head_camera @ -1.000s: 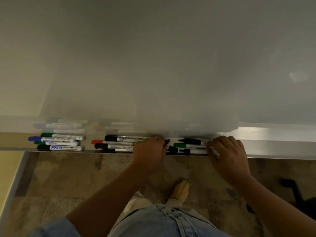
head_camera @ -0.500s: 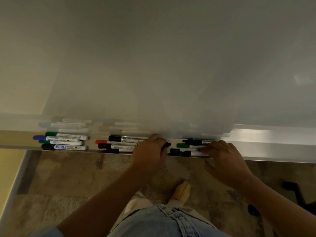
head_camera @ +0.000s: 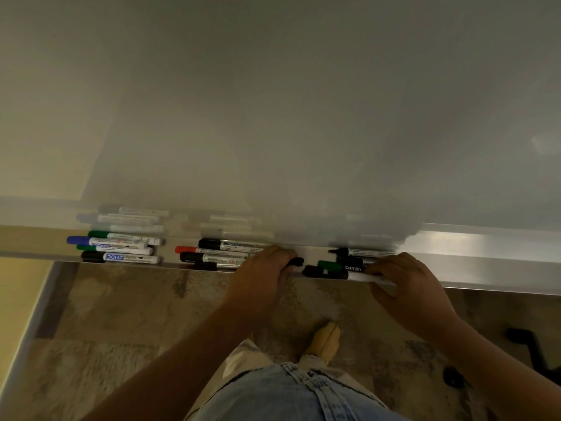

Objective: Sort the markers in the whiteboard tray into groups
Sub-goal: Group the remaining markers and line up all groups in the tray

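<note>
Both hands at the tray [head_camera: 485, 268], markers in three clumps, sort unfinished.

We saw our left hand [head_camera: 261, 281] curled over a black marker [head_camera: 296, 262] at the right end of the middle clump [head_camera: 218, 255]. Our right hand [head_camera: 406, 287] pinched the front marker [head_camera: 334, 273] of the right clump [head_camera: 358, 262], which lay on the tray lip. The left clump [head_camera: 118, 246] sat well apart, untouched. Risk, we judged: the front marker could roll off the lip to the floor [head_camera: 121, 329] if nudged, and the piled markers could scatter. Mixed colours in each clump could confuse grouping.
</note>
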`<state>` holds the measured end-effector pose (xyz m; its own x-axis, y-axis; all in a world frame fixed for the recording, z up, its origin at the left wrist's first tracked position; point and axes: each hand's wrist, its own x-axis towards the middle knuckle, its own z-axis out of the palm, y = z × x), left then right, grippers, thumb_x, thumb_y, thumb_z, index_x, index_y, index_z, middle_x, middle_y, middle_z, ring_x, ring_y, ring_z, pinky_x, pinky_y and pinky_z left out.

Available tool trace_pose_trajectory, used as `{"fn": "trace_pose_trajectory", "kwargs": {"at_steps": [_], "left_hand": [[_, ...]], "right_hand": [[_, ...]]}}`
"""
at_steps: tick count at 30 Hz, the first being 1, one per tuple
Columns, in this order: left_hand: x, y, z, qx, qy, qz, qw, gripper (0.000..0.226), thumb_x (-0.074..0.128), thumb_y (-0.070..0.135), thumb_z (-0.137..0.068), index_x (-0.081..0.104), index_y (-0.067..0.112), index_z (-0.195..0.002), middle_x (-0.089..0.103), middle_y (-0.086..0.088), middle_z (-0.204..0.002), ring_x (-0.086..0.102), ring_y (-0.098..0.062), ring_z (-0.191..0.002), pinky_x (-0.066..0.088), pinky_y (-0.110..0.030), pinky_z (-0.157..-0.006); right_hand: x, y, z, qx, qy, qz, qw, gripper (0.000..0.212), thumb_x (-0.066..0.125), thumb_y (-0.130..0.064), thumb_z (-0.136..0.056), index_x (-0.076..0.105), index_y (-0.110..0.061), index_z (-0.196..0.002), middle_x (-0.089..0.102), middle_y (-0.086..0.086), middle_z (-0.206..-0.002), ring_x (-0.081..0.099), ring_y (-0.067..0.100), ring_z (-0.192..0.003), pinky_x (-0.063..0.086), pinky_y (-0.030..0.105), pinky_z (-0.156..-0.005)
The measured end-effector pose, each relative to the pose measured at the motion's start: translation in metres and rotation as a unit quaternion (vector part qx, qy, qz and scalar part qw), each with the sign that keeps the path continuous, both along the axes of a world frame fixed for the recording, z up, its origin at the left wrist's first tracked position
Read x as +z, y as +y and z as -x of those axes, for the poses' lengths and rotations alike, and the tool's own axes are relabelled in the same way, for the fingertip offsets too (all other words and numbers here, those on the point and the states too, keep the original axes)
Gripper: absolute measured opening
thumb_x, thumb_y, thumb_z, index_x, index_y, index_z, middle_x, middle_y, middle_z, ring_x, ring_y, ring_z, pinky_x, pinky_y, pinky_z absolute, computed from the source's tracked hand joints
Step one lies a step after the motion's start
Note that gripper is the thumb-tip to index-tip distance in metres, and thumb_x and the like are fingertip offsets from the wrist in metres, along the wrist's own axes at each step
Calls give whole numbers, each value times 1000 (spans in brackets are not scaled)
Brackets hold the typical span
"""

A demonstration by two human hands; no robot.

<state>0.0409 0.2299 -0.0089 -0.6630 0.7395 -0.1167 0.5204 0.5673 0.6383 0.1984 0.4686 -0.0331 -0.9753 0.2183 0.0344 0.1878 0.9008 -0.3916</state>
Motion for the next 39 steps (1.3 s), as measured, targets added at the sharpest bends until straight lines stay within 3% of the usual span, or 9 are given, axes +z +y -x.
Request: {"fn": "trace_pose_trajectory", "kwargs": {"at_steps": [6,10,13,17,24,27,32,36,39], "left_hand": [[1,0,-3,-36,-33,-41,998,25,50,15,-98,63,9,-118,63,-9,-110,57,-20,-99,38,-20,-81],[3,1,-5,-33,-63,-77,994,24,51,12,-98,63,11,-118,63,-5,-108,55,-10,-96,36,-14,-81],[5,1,-7,27,-165,-128,978,26,51,11,-97,64,17,-119,64,1,-103,58,-5,-93,42,-15,-81],[9,1,-9,106,-315,-195,923,31,51,7,-97,65,22,-120,71,-5,-103,65,-9,-88,50,-23,-79],[17,0,-8,94,-343,-208,911,31,49,8,-97,64,19,-122,71,-6,-102,61,-4,-83,48,-22,-78],[20,-1,-7,82,-360,-215,904,31,49,9,-97,65,18,-122,71,-2,-106,63,-11,-90,47,-21,-79],[31,0,-6,30,-358,-207,910,29,47,18,-98,67,22,-118,70,11,-105,62,-5,-93,48,-23,-82],[45,7,-15,49,-395,-204,894,35,40,37,-96,73,29,-102,72,-3,-94,60,-12,-74,46,-32,-67],[62,13,-23,101,-403,-254,873,51,32,55,-91,70,25,-108,65,-6,-83,57,-17,-74,47,-36,-66]], "right_hand": [[12,-5,-1,-4,46,14,999,30,80,-15,-73,71,-18,-101,68,-3,-92,58,15,-84,51,35,-73],[26,-16,4,14,75,47,996,26,76,-21,-78,71,-16,-103,65,-5,-92,56,10,-83,51,32,-71],[39,-24,8,-2,99,133,986,25,69,-22,-81,71,-19,-106,63,-9,-87,58,4,-77,51,22,-65],[56,-32,13,-27,126,220,967,22,67,-18,-83,70,-28,-101,62,-13,-75,58,5,-64,41,13,-55],[70,-33,16,0,127,221,967,17,67,-19,-83,71,-26,-99,63,-13,-76,60,5,-65,44,17,-54],[73,-31,17,3,125,221,967,15,62,-28,-86,72,-25,-98,63,-12,-75,60,5,-65,45,18,-54],[83,-34,21,30,106,231,967,15,62,-30,-86,72,-22,-94,60,-19,-76,58,1,-65,40,11,-57],[95,-44,26,66,91,260,959,13,64,-29,-86,73,-23,-92,58,-24,-73,56,0,-59,37,11,-54],[107,-52,27,53,102,281,953,15,64,-31,-86,76,-23,-91,60,-21,-69,58,4,-58,38,13,-53]]}}
